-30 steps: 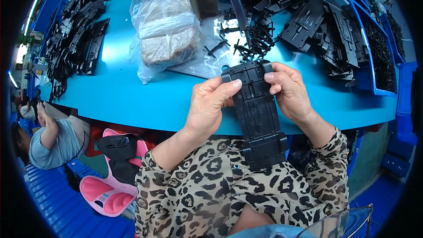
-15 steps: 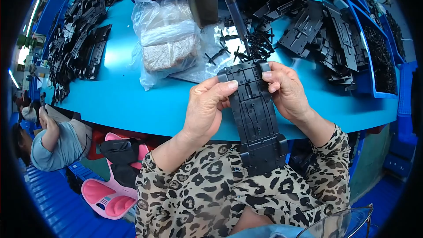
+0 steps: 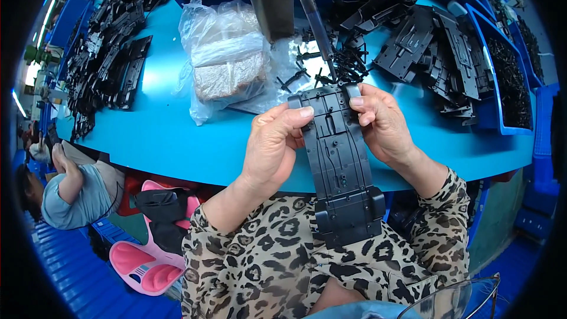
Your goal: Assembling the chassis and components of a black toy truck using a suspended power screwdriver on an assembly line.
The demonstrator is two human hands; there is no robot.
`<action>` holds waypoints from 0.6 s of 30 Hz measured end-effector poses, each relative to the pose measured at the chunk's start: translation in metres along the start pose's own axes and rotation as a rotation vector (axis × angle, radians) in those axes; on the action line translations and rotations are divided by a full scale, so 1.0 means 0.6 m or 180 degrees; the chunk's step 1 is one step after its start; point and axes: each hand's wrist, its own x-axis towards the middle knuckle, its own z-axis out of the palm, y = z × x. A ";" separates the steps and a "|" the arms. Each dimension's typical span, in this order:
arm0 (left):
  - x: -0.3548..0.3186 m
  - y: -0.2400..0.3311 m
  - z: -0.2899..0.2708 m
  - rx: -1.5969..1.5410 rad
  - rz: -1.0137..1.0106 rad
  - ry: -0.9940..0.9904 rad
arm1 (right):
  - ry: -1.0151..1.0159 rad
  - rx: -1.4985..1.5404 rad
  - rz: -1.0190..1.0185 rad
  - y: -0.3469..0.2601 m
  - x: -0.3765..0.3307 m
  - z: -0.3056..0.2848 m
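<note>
Between my hands is a long black plastic chassis plate (image 3: 341, 162) with ribs, small posts and raised corner pieces. Its far end lies by the table edge under a pointed tool tip, and its near end hangs over my lap. My left hand (image 3: 273, 145) pinches the far left corner, thumb on top and the other fingers partly hidden beneath. At the far right corner, my right hand (image 3: 383, 119) grips with its thumb bent over the edge. The slim metal shaft of a tool with a tan handle (image 3: 314, 20) points down at the plate's far end.
Small black cross-shaped parts (image 3: 353, 62) lie beyond the plate. A plastic-wrapped block (image 3: 229, 74) sits to their left. Black moulded parts pile up at left (image 3: 109, 53) and right (image 3: 407, 41). A blue bin (image 3: 502, 77) stands far right. Another person (image 3: 65, 198) sits at left.
The plate has tilted slightly, its near end swinging a little left and toward me. My left hand has shifted slightly left with it; both hands keep their hold.
</note>
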 end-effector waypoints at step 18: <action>0.005 0.004 -0.011 -0.0045 -0.0011 -0.0128 | -0.0077 0.0087 -0.0026 -0.005 0.005 0.010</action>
